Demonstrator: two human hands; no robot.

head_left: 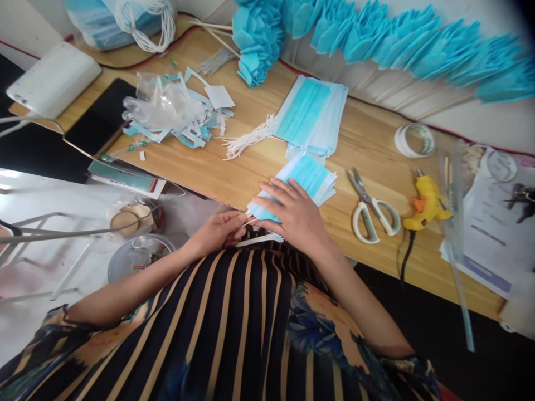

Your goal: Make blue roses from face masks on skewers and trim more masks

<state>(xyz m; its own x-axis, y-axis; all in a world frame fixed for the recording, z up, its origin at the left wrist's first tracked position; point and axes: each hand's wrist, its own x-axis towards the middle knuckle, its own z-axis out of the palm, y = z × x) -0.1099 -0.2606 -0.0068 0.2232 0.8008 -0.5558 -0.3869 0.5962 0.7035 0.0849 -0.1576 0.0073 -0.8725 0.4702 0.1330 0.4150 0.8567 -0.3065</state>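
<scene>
A small stack of blue face masks (311, 177) lies at the near edge of the wooden table (368, 145). My right hand (292, 214) rests flat on the stack's near end, fingers spread and pointing left. My left hand (219, 229) sits just off the table edge, pinching a thin white ear loop (251, 223) that runs from the masks' corner. A second white strip (257, 240) hangs below the hands over my striped clothing.
A bigger mask pile (311, 114) with loose white loops (246, 139) lies behind. Scissors (370, 209), a yellow glue gun (426, 203) and a tape roll (413, 139) are to the right. Blue scraps and a plastic glove (167, 106) are at left; blue folded fans (397, 42) lie along the back.
</scene>
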